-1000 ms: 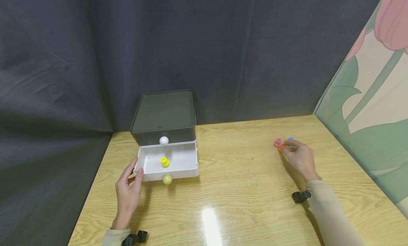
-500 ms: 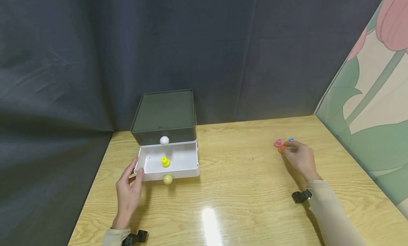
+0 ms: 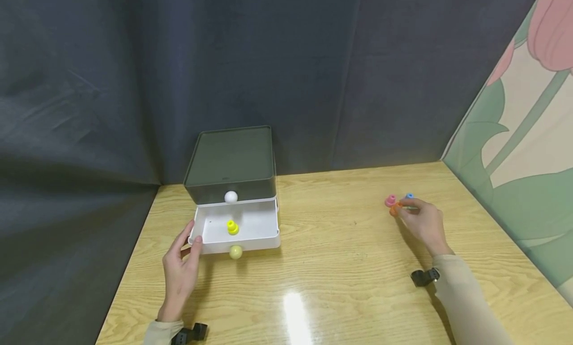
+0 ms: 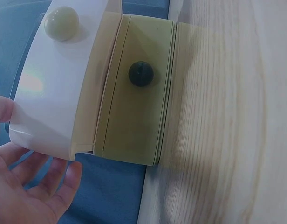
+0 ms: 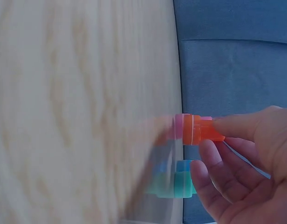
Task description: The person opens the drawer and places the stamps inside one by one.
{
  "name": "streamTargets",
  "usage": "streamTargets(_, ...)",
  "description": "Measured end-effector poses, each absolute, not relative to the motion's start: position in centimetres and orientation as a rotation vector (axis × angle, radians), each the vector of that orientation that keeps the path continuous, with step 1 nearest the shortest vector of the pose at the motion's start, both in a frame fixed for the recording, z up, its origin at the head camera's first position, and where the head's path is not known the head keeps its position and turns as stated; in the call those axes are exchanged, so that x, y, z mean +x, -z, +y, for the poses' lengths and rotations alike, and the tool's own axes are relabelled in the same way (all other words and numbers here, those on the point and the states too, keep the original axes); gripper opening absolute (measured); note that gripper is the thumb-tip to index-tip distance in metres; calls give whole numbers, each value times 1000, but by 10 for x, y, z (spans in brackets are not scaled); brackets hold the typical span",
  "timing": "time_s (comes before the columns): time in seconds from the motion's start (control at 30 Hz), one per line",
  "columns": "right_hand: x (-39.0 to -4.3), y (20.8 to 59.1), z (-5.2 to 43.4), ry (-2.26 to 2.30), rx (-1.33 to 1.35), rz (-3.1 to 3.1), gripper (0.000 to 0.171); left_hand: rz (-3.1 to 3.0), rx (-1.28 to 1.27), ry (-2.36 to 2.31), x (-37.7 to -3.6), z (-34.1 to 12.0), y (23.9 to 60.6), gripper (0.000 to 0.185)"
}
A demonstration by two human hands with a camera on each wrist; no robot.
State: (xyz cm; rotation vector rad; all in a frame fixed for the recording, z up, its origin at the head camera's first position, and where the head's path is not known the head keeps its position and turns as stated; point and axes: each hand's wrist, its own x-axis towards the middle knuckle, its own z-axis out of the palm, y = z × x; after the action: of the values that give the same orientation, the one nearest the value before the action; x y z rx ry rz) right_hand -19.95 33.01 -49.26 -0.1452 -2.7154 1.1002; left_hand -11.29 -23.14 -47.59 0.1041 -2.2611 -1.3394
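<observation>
A small drawer box with a dark green top [image 3: 229, 158] stands at the back left of the wooden table [image 3: 340, 265]. Its white drawer [image 3: 257, 224] is pulled open and holds a yellow stacked piece [image 3: 232, 227]. My left hand [image 3: 189, 238] rests with relaxed fingers against the drawer's front left corner; the left wrist view shows the drawer [image 4: 55, 107] and my left hand [image 4: 36, 182] beside it. At the right, my right hand [image 3: 401, 207] pinches an orange piece [image 3: 394, 210] next to a pink piece [image 3: 390, 201] and a blue piece [image 3: 409, 196]. In the right wrist view the orange piece [image 5: 195, 130] is between thumb and fingers.
The drawer has a pale round knob [image 3: 235, 252], and a white knob [image 3: 230, 197] sits above it. A teal piece [image 5: 176, 184] lies beside the pinched one. Dark curtains close the back and left. A flowered panel [image 3: 515, 136] borders the table's right side.
Almost nothing: the right hand stays at the coloured pieces with a slight shift of the forearm. The left hand keeps its place at the drawer corner.
</observation>
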Motion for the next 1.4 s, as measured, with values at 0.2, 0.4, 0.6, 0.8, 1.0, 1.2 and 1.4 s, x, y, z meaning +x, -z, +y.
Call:
streamTargets(0.2, -197, 488, 326, -1113, -151, -2703, 38, -2259, 105, 1338, -113, -232, 477, 44)
streamTargets(0.4, -194, 481, 319, -1131, -125, -2675, 36, -2259, 101, 1338, -113, -231, 476, 44)
streamTargets(0.6, -191, 474, 311, -1117, -57, -2644, 33, -2255, 94, 1342, -113, -230, 475, 44)
streamTargets(0.8, -188, 467, 302, -1122, -17, -2632, 30, -2247, 97, 1346, -114, -229, 475, 44)
streamTargets(1.0, -185, 462, 293, -1102, 36, -2629, 28, -2246, 101, 1346, -114, -229, 475, 44)
streamTargets(1.2, -181, 454, 284, -1107, 86, -2615, 27, -2257, 117, 1341, -113, -230, 475, 44)
streamTargets(1.4, -178, 447, 275, -1078, 111, -2606, 26, -2262, 117, 1339, -112, -231, 475, 44)
